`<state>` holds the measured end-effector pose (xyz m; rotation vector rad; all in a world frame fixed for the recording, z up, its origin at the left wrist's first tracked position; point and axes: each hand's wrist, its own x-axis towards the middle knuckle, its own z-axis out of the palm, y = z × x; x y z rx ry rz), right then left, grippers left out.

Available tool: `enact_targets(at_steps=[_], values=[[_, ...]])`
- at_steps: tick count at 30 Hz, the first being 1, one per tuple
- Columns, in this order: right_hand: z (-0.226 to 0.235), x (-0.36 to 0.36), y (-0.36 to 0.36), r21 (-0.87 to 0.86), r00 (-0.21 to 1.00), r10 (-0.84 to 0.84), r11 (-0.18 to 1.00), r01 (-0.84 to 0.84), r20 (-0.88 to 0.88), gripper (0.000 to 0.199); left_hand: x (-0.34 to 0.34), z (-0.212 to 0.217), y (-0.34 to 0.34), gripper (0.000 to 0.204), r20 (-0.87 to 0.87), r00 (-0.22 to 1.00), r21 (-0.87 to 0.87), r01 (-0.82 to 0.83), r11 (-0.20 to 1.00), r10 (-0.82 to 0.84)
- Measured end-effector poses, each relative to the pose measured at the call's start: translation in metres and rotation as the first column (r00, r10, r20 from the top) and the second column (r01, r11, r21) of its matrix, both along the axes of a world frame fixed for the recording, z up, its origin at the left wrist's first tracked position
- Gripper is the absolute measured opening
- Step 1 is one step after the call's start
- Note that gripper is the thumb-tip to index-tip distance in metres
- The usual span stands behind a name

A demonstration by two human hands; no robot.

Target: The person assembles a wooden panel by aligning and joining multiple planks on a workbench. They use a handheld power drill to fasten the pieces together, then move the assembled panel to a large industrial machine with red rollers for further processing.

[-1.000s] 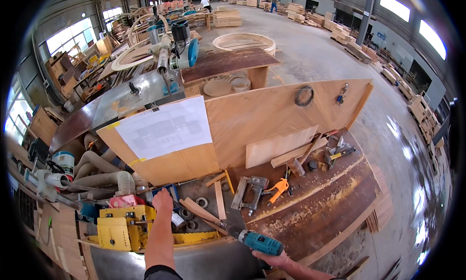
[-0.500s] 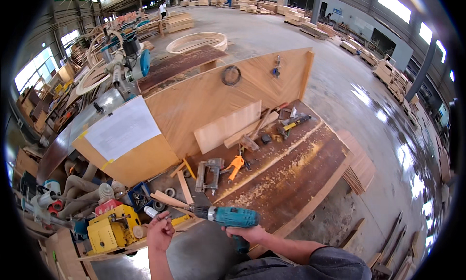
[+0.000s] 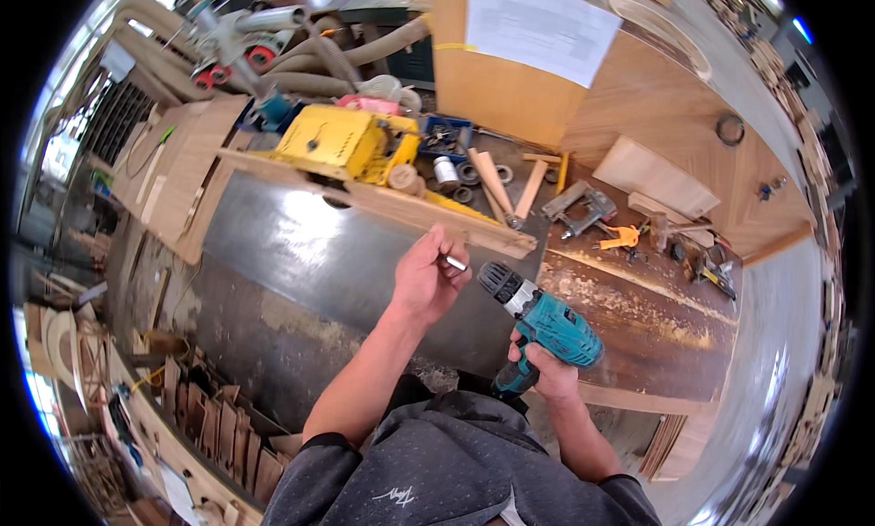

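My right hand (image 3: 549, 366) is wrapped round the grip of a teal cordless drill (image 3: 561, 325), whose black chuck points up and to the left. Just left of the chuck, my left hand (image 3: 430, 275) is closed with a small, bright silver rod-like piece (image 3: 457, 263) sticking out of its fingers; its exact kind cannot be made out. A gap separates this piece from the chuck. Both hands are above the edge where a smooth dark grey tabletop (image 3: 292, 239) meets the brown, sawdust-strewn bench (image 3: 629, 316).
A wooden strip (image 3: 437, 223) runs along the grey tabletop before a yellow machine (image 3: 328, 143). Beyond it stand a white bottle (image 3: 446, 173) and a blue bin (image 3: 445, 139). A nail gun (image 3: 583, 209), an orange-handled tool (image 3: 620, 238) and a hammer (image 3: 715, 275) lie on the bench.
My view has swung left and down. The left hand has gone from beside the white bottle to near the drill's chuck. The drill now points up-left instead of straight left.
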<state>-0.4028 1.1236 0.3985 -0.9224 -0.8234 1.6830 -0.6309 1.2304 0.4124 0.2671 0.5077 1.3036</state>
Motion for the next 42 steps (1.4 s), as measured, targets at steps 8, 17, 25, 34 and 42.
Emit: enact_targets(at_steps=[8,17,25,34,42], values=[[-0.002,-0.118,-0.039,-0.028,0.982,0.170,0.985,-0.173,-0.085,0.050,-0.118,0.010,-0.072,0.034,-0.305,0.929,0.101,-0.184,0.978,0.207],[-0.006,-0.302,-0.103,-0.085,0.900,0.370,0.914,-0.397,-0.231,0.051,-0.290,0.009,-0.194,0.031,-0.329,0.889,-0.086,-0.363,0.928,0.317],[-0.004,-0.421,-0.112,0.035,0.722,0.661,0.732,-0.680,0.206,0.025,-0.387,0.003,-0.248,0.035,0.181,0.791,-0.147,-0.566,0.811,0.585],[-0.032,-0.551,-0.092,0.093,0.724,0.670,0.720,-0.687,0.161,0.025,-0.506,-0.012,-0.253,0.024,-0.006,0.625,-0.232,-0.760,0.607,0.780],[-0.062,-0.655,-0.039,0.082,0.647,0.722,0.650,-0.756,0.244,0.024,-0.605,-0.032,-0.178,0.015,-0.136,0.690,-0.217,-0.721,0.658,0.711]])
